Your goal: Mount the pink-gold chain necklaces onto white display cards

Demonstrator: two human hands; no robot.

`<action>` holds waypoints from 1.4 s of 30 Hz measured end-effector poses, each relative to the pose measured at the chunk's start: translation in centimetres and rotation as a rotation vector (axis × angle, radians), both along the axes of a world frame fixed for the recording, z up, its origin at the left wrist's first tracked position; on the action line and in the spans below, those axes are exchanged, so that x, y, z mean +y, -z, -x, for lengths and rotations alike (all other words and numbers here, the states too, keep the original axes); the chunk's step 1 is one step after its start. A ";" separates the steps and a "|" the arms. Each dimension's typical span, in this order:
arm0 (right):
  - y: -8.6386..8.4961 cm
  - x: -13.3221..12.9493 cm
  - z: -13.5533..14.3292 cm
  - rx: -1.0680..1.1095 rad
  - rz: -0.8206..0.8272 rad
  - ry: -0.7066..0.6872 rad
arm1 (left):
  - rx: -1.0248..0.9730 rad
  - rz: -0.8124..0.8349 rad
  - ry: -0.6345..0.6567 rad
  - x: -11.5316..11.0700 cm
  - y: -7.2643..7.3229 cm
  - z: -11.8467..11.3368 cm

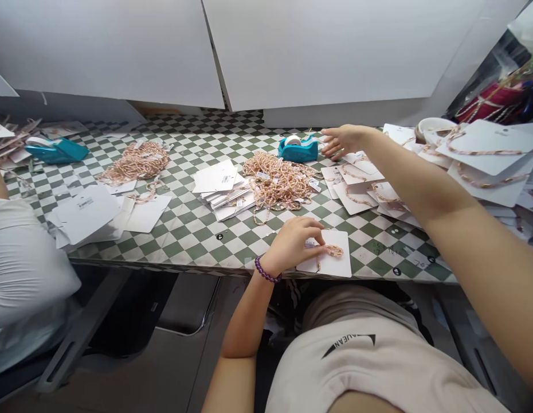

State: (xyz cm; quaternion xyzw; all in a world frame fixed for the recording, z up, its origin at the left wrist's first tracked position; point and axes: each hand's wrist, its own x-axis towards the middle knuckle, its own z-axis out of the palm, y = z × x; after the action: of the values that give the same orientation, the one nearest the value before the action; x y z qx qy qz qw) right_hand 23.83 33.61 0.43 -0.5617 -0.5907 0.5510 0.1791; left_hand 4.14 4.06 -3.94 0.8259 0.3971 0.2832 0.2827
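My left hand (297,245), with a purple bead bracelet at its wrist, rests on a white card (338,265) at the table's front edge. Its thumb and fingers press together on a pink and gold bead strand (334,250) lying on that card. Farther back, my right hand (340,141) reaches out with fingers apart, just right of a teal tape dispenser (298,150); nothing shows in it. A heap of bead strands (281,180) lies in front of the dispenser, beside a stack of white cards (219,178).
Cards with strands (355,195) spread under my right arm and pile up at the far right near a white round container (436,125). A person's sleeve (26,258), another dispenser (57,150) and strand heap (140,160) are at left. White panels (326,51) stand behind.
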 end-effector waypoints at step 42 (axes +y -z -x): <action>1.6 -2.4 0.6 0.197 0.015 0.174 | 0.003 -0.016 0.000 0.0 0.4 -0.1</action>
State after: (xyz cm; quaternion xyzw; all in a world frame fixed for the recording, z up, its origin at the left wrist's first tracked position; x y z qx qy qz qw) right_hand 23.20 31.24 -1.20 -0.5553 -0.5152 0.5903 0.2790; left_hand 4.19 4.03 -4.33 0.8287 0.3953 0.2850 0.2752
